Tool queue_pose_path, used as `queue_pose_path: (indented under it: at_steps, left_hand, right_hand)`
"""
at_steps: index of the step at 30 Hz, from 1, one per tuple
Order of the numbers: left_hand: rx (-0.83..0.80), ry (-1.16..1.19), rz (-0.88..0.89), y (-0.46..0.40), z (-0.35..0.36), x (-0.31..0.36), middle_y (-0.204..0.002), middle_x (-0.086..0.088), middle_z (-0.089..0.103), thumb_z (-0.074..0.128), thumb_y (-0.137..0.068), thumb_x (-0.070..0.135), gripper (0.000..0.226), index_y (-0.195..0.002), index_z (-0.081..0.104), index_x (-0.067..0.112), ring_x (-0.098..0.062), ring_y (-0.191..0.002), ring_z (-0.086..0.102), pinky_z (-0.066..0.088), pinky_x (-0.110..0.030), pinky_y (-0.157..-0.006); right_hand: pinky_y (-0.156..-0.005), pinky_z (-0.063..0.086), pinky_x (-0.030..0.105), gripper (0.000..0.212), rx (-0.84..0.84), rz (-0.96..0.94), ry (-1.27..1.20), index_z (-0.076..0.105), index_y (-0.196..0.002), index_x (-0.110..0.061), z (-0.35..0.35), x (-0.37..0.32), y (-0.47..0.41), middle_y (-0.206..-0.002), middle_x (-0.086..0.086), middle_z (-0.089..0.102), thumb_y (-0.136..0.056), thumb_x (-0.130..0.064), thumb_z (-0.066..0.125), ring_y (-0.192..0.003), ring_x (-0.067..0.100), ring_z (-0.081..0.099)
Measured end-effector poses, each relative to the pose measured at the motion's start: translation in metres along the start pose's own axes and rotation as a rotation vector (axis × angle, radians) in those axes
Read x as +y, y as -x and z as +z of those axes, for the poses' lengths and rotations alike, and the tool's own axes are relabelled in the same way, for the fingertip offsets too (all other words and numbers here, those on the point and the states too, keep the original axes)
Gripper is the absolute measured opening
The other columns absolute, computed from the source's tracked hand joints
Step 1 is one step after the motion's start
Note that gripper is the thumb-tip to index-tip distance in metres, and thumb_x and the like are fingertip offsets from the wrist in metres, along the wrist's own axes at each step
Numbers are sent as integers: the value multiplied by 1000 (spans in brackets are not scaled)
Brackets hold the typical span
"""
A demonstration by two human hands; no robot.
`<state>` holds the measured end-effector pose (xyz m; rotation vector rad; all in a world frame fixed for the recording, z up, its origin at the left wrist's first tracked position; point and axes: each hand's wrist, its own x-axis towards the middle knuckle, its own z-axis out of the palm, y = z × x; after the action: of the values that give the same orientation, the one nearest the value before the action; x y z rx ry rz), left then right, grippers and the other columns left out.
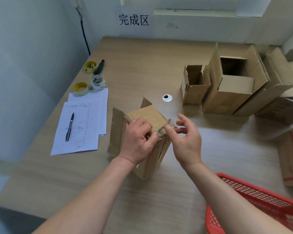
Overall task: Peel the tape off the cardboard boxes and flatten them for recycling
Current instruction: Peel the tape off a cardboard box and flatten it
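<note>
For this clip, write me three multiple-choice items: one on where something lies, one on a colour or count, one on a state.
1. Where does the pen lie?
A. in the basket
B. on the lined paper
C. inside a box

2. What colour is the basket?
A. red
B. blue
C. white

3. What is the right hand doing?
A. resting flat on the table
B. holding the pen
C. pinching tape at the top edge of the box

Answers: B, the pen rests on the lined paper; A, the mesh is red; C, thumb and finger meet on the tape while the left hand holds the box.
</note>
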<state>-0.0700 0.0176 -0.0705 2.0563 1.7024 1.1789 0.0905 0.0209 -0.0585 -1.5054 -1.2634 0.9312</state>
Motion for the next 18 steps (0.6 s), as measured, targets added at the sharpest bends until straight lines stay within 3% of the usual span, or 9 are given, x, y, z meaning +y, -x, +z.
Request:
queue_pose_path:
  at_steps: [2, 4, 8, 12, 15, 18]
  left_hand:
    - [-4, -7, 2, 1, 3, 2, -82, -4, 61, 56, -83, 30, 25, -66, 50, 14, -32, -90, 59, 47, -52, -76]
    - [-9, -18, 3, 0, 4, 3, -82, -4, 61, 56, -84, 30, 24, -66, 51, 14, -31, -89, 59, 46, -51, -75]
    - [-17, -28, 0, -2, 4, 6, -80, -2, 60, 55, -85, 29, 24, -67, 50, 14, -28, -83, 56, 46, -49, -74]
    - [-9, -13, 31, 1, 2, 9, -79, -1, 59, 55, -85, 26, 23, -66, 49, 14, -27, -80, 53, 45, -47, -71]
    - [3, -3, 72, 6, 0, 9, -80, -1, 59, 56, -85, 23, 23, -65, 50, 12, -28, -83, 55, 46, -47, -72]
    - [17, 9, 116, 11, -1, 12, -84, -2, 60, 57, -85, 21, 24, -65, 51, 10, -29, -88, 55, 46, -48, -75]
  right_hand:
    - [-78, 49, 27, 19, -25, -58, 170, 72, -90, -18, 0, -5, -1, -99, -5, 62, -79, -31, 81, -84, 7, 60]
    - [-76, 48, 31, 16, -44, -91, 239, 70, -73, -18, 0, -4, -5, -90, -5, 63, -81, -29, 79, -84, 12, 60]
    - [-73, 54, 48, 21, 30, 159, 29, 65, -62, -23, -2, -1, -8, -66, 2, 64, -79, -34, 71, -67, 20, 58]
    - [-74, 56, 59, 30, 43, 373, -180, 65, -61, -12, -1, 0, -8, -74, 22, 68, -71, -40, 69, -78, 44, 65]
    - [-70, 60, 50, 29, 1, 429, -227, 62, -59, -13, -7, -2, -12, -71, 20, 68, -87, -17, 69, -79, 44, 69]
    - [-63, 57, 39, 29, -43, 476, -264, 56, -65, -10, -12, 0, -16, -68, 13, 66, -92, -8, 64, -66, 30, 66]
